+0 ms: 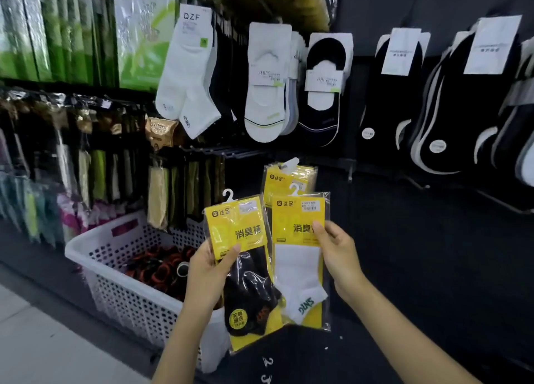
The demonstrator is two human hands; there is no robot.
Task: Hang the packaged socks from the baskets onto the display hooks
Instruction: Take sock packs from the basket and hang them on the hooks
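White basket [121, 291] sits lower left w/ dark stock; your left hand [208, 271] pinches black-sock pack [248, 268], right hand [338, 250] pinches white-sock pack [300, 268].

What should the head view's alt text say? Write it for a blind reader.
Two hands hold yellow-carded sock packs before a dark display wall: the left hand grips a black-sock pack, the right hand a white-sock pack. A white perforated basket sits lower left.
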